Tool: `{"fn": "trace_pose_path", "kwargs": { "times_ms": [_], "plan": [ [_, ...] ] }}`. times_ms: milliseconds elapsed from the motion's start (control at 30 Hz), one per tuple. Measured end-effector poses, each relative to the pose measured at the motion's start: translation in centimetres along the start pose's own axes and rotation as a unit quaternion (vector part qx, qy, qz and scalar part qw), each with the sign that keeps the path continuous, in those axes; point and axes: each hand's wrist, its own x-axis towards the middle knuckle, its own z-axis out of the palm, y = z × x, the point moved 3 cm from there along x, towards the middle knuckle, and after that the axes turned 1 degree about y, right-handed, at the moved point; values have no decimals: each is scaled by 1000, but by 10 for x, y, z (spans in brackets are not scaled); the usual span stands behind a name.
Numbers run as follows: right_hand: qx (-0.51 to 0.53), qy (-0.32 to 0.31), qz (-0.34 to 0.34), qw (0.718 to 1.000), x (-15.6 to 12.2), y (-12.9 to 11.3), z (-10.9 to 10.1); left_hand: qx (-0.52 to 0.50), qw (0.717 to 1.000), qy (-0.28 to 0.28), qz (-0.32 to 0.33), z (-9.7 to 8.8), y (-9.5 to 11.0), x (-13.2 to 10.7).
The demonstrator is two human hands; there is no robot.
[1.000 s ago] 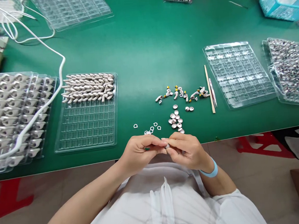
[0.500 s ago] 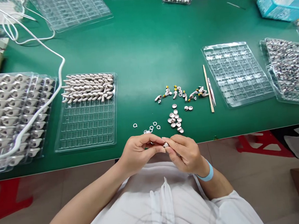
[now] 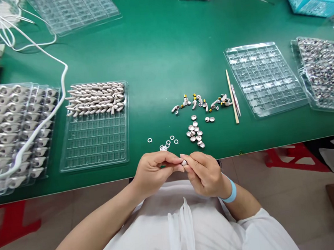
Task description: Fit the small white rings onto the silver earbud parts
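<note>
Between my two hands, just over the table's front edge, is a small grey-white cap-like part (image 3: 184,162), mostly covered by fingers. My left hand (image 3: 154,170) pinches it from the left, thumb and forefinger together. My right hand (image 3: 205,172), with a light blue band at the wrist, grips it from the right. Small white rings (image 3: 163,147) lie beyond my left hand. Past my right hand is a cluster of round grey caps (image 3: 195,132). Farther back lie several earbud stem pieces (image 3: 201,102) with yellow bits on them.
A wooden stick (image 3: 232,96) and tweezers (image 3: 236,100) lie right of the pieces. A clear tray (image 3: 96,142) partly filled with stems is at left, near stacked trays (image 3: 8,133) crossed by a white cable (image 3: 64,77). Another clear tray (image 3: 264,78) and a blue basket (image 3: 310,0) are at right.
The view has shifted slightly. My hands stay together on the small part, with the fingers moving only a little around it.
</note>
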Motion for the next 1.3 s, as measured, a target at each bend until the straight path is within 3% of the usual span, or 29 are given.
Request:
{"fn": "trace_pose_path", "kwargs": {
  "times_ms": [200,567,900,1100,1300],
  "plan": [
    [-10,3,-2,1000,2,-3,-2,51,997,10,51,2,4,-1],
    [-11,8,15,1000,0,-1,2,83,994,21,65,1,0,0],
    [25,-7,34,999,7,9,8,-31,996,83,-15,2,-6,7],
    [27,-69,32,997,11,9,3,-39,994,101,-30,1,-7,5],
    [-9,-83,12,996,15,8,-1,-33,990,106,-91,1,-9,4]
  ]
}}
